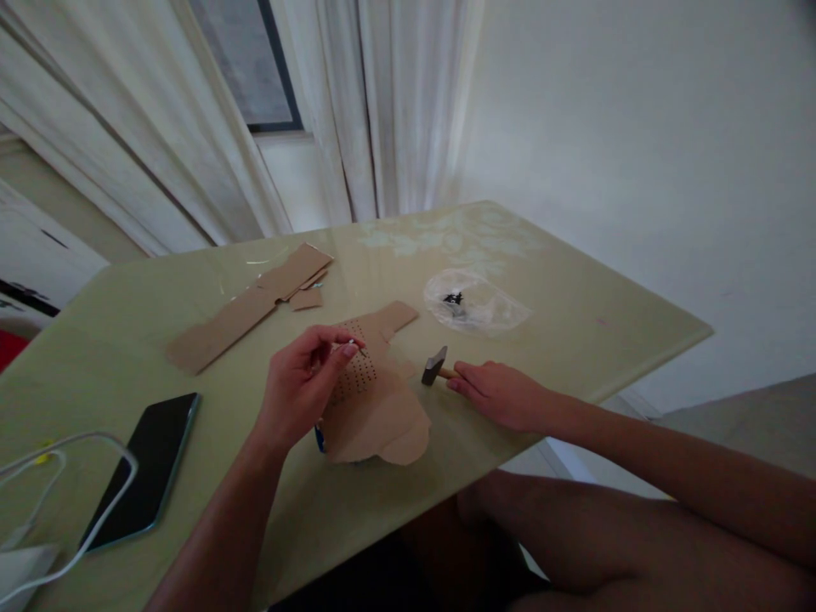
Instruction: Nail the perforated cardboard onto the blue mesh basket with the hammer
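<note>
Left hand (pixel 303 387) up over the table, fingertips pinched together on a thin pin-like tool (pixel 354 343), too small to name for certain, its tip hovering just above the dotted rows of holes on the tan leather piece (pixel 376 399). Leather piece flat near the table's front edge, rounded end toward 6 o'clock, a narrow tab running off toward 1 o'clock. Something small and blue (pixel 320 439) peeking out from under its left edge at 8 o'clock, mostly hidden. Right hand (pixel 501 393) low on the tabletop at 3 o'clock of the leather, fingers curled loosely around the wooden handle of a small hammer (pixel 435 366), dark head pointing toward 10 o'clock, just beside the leather. Clear plastic bag (pixel 475 304) with a few dark bits inside, at 1 o'clock from the hammer, well apart from both hands. Cardboard strips (pixel 252 306) lying across the far left, at 10 o'clock from the left hand. Black phone (pixel 146 467) face up at 8 o'clock, near the front left, white cable (pixel 82 484) looping across its lower corner. Pale green table (pixel 574 331) glossy, white curtains (pixel 382 102) hanging behind at 12 o'clock.
</note>
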A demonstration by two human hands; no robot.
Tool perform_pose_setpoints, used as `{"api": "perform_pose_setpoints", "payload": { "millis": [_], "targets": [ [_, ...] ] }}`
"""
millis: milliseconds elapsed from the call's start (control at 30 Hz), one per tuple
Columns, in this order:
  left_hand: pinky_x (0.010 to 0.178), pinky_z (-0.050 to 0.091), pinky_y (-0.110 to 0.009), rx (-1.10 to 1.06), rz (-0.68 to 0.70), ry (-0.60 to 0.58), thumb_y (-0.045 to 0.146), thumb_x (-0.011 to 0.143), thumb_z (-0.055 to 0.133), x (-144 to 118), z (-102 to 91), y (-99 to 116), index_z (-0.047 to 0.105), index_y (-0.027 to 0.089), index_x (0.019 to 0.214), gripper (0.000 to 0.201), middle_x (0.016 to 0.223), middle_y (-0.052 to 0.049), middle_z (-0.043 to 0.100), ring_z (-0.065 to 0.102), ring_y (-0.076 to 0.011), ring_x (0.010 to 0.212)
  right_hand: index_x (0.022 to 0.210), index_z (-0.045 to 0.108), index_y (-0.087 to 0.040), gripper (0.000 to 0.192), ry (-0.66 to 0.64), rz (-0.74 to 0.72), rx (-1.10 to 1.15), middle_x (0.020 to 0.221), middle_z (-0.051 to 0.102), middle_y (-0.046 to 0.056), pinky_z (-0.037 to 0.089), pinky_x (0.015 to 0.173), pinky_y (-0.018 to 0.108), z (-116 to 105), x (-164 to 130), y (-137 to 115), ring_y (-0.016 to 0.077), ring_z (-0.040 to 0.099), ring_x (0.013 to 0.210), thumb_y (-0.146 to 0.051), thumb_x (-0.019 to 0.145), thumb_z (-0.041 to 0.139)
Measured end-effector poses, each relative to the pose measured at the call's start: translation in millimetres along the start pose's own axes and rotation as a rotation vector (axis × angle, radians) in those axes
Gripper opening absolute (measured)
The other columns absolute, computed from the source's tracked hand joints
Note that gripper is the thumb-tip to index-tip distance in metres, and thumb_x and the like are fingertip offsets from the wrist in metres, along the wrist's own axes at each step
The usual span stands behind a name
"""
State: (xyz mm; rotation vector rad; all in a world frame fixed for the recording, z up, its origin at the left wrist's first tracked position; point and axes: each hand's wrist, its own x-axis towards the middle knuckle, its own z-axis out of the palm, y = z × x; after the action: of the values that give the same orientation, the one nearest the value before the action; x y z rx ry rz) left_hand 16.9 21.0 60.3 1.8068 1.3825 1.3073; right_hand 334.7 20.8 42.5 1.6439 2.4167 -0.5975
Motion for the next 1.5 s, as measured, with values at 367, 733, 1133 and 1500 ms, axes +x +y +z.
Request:
{"api": "perform_pose_setpoints", "payload": {
  "millis": [367,733,1133,1500],
  "targets": [
    [0.056,0.043,-0.027,0.096,0.044,-0.091,0.042,0.095,0.079,-15,-9.4,-6,0.086,0.026,0.096,0.017,0.076,-0.001,0.076,0.054,-0.0134,0.059,0.107,0.066,-0.021,0.042,-0.014,-0.011,0.075,0.089,0.076,0.011,0.039,0.071,0.035,1,0,0,0.0267,0.073,0.083,-0.047,0.118,0.035],
    [0.053,0.04,-0.026,0.068,0.028,-0.178,0.038,0.093,0.078,-13,-7.6,2,0.087,0.025,0.093,0.016,0.076,-0.002,0.077,0.051,-0.0132,0.057,0.103,0.064,-0.021,0.041,-0.027,-0.006,0.094,0.086,0.073,0.01,0.042,0.073,0.034,0,1,1,0.0255,0.071,0.081,-0.046,0.117,0.035],
    [0.053,0.04,-0.024,0.072,0.068,-0.21,0.034,0.096,0.076,-13,-8.6,3,0.086,0.024,0.096,0.014,0.078,-0.001,0.077,0.05,-0.0113,0.057,0.1,0.064,-0.021,0.042,-0.026,-0.017,0.124,0.084,0.072,0.009,0.044,0.073,0.034,0,2,0,0.0237,0.07,0.078,-0.046,0.117,0.036],
    [0.058,0.043,-0.024,0.093,0.11,-0.221,0.03,0.098,0.076,-12,-11.8,1,0.086,0.025,0.101,0.012,0.082,0.001,0.078,0.054,-0.0104,0.062,0.101,0.063,-0.02,0.041,-0.026,-0.041,0.176,0.085,0.072,0.011,0.043,0.074,0.036,2,2,4,0.0255,0.07,0.079,-0.047,0.117,0.035]
  ]
}}
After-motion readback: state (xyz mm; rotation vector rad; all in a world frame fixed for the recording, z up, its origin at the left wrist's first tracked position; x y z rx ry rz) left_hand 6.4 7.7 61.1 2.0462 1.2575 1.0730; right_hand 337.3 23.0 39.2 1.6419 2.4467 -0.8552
